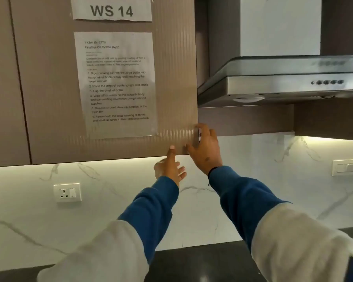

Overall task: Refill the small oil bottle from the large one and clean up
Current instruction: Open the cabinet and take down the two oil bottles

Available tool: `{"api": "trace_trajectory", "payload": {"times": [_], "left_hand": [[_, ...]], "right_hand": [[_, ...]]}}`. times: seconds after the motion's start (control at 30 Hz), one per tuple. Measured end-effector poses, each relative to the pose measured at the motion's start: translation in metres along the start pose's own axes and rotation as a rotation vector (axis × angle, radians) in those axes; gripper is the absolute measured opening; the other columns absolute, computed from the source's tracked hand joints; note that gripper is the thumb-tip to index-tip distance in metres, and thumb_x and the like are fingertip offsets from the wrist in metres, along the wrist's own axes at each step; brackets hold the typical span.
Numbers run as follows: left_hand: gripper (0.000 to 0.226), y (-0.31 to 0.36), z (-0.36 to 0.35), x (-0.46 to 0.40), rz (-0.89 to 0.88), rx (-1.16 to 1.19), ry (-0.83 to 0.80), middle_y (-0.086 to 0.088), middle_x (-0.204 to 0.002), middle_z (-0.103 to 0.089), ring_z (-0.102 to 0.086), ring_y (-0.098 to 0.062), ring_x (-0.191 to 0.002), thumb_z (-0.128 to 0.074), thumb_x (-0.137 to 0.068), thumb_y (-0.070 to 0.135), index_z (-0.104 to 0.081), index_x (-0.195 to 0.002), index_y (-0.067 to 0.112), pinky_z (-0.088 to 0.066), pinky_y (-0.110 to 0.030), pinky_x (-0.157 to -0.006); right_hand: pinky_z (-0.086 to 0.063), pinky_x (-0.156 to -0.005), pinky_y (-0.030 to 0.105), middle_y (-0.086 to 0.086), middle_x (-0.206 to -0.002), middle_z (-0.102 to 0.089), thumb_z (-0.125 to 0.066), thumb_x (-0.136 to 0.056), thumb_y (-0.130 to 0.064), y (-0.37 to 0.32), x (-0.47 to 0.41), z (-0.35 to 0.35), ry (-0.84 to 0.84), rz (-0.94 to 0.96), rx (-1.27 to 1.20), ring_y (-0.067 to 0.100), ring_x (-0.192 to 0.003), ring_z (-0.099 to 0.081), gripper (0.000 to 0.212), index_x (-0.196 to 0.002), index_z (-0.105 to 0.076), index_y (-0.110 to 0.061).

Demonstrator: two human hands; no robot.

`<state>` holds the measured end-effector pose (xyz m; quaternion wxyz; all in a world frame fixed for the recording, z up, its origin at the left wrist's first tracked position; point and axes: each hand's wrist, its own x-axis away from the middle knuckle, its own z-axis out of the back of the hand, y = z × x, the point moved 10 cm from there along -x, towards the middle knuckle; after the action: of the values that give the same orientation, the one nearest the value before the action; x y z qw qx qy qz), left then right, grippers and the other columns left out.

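Right hand (205, 148): curling round the cabinet door (110, 82) at its lower right corner, likely opening it.
Left hand (169, 166): fingers spread, one fingertip touching the bottom edge.
Oil bottles: not showing (perhaps inside).

Even, moderately bright indoor light. A warm under-cabinet strip washes the marble backsplash (253, 180), strongest along its upper edge at left and at far right. Soft glare bands streak the ribbed cabinet door (49, 88) at frame centre and veil the lower corner of the taped instruction sheet (116, 84), whose small print is soft and only partly legible. The range hood (283, 84) at upper right shows smeared highlights. Motion blur softens both hands. Wide-angle distortion bows vertical lines at the left edge. The dark countertop (202, 259) at the bottom sits in shadow.
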<state>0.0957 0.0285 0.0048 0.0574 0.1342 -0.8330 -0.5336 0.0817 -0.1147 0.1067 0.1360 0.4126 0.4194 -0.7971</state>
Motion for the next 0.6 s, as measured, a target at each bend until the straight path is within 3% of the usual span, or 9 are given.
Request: {"api": "trace_trajectory", "payload": {"times": [0.07, 0.17, 0.27, 0.37, 0.6], "left_hand": [[0.045, 0.005, -0.007, -0.001, -0.037, 0.084, -0.023, -0.016, -0.127, -0.066, -0.068, -0.036, -0.109, -0.066, -0.095, 0.046, -0.056, -0.122, 0.011, -0.058, -0.047, -0.093], [0.029, 0.008, -0.009, -0.007, -0.076, 0.128, -0.029, -0.016, -0.12, -0.071, -0.071, -0.033, -0.103, -0.062, -0.099, 0.044, -0.058, -0.106, 0.016, -0.06, -0.046, -0.09], [0.034, 0.004, -0.011, -0.009, -0.064, 0.155, -0.004, -0.015, -0.119, -0.071, -0.071, -0.031, -0.1, -0.056, -0.102, 0.044, -0.057, -0.118, 0.014, -0.06, -0.042, -0.082], [0.032, 0.004, -0.011, -0.009, -0.078, 0.138, 0.02, -0.013, -0.117, -0.071, -0.071, -0.028, -0.095, -0.052, -0.103, 0.045, -0.058, -0.115, 0.016, -0.059, -0.038, -0.073], [0.042, 0.01, -0.003, 0.016, -0.207, 0.062, 0.044, -0.004, -0.101, -0.075, -0.072, -0.023, -0.089, -0.043, -0.106, 0.049, -0.061, -0.124, 0.015, -0.056, -0.033, -0.068]], "right_hand": [[-0.048, -0.099, 0.038, 0.012, -0.136, -0.047, -0.07, -0.09, -0.022, 0.002, -0.001, 0.001, -0.011, 0.011, 0.005, 0.031, -0.117, -0.054, 0.062, -0.143, -0.037, -0.022], [-0.049, -0.101, 0.044, 0.012, -0.135, -0.045, -0.068, -0.091, -0.022, 0.002, 0.0, -0.003, -0.026, 0.031, 0.023, 0.033, -0.119, -0.053, 0.066, -0.146, -0.032, -0.026], [-0.049, -0.101, 0.046, 0.012, -0.135, -0.043, -0.067, -0.091, -0.025, 0.003, -0.001, -0.003, -0.038, 0.032, 0.004, 0.034, -0.119, -0.052, 0.07, -0.149, -0.027, -0.029], [-0.049, -0.101, 0.045, 0.01, -0.137, -0.043, -0.067, -0.092, -0.028, 0.006, -0.001, -0.004, -0.052, 0.031, -0.033, 0.034, -0.121, -0.053, 0.072, -0.151, -0.026, -0.031], [-0.046, -0.104, 0.046, 0.004, -0.149, -0.041, -0.068, -0.092, -0.027, -0.018, 0.004, 0.013, -0.044, 0.12, -0.247, 0.026, -0.129, -0.048, 0.084, -0.156, -0.015, -0.035]]}}
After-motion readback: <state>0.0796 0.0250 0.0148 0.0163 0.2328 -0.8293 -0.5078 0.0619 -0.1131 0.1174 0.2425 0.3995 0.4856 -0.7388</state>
